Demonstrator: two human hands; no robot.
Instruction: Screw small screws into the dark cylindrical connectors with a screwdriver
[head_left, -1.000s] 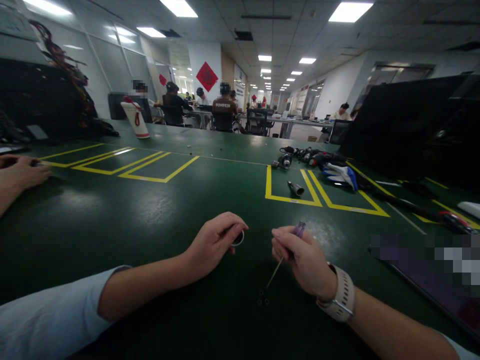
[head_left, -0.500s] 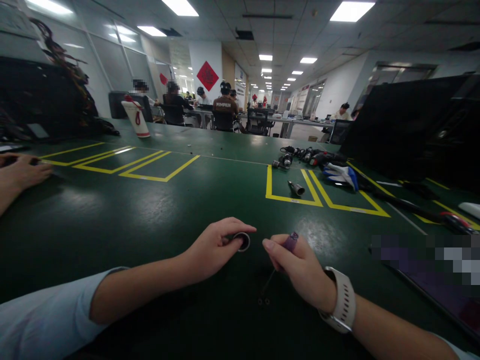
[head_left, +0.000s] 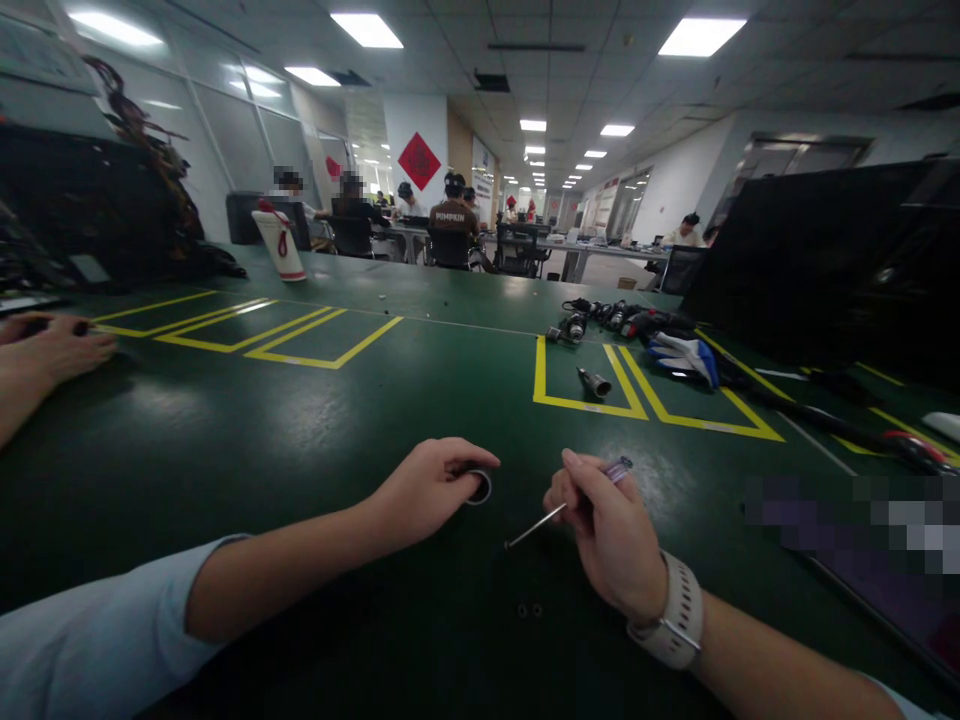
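My left hand (head_left: pixel 427 495) is closed on a round metal ring-shaped part (head_left: pixel 481 487), its dark opening facing right, just above the green table (head_left: pixel 315 620). To its right, my right hand (head_left: pixel 611 520) grips a screwdriver with a purple handle (head_left: pixel 619 468). The thin metal shaft (head_left: pixel 536 526) points down and left, its tip free below and right of the ring part. Two tiny round pieces (head_left: pixel 529 610) lie on the table below the tip.
A metal cone-shaped part (head_left: pixel 595 382) lies inside yellow tape. Behind it are black tools (head_left: pixel 615 314) and a blue-white glove (head_left: pixel 684 357). A white cup (head_left: pixel 279 242) stands at the back left. Another person's hand (head_left: pixel 52 350) rests at the left edge; a purple-screened device (head_left: pixel 862 580) lies right.
My right hand has turned and shifted slightly right, swinging the screwdriver shaft up so it slants toward the left hand. My left hand and the ring part have moved slightly left.
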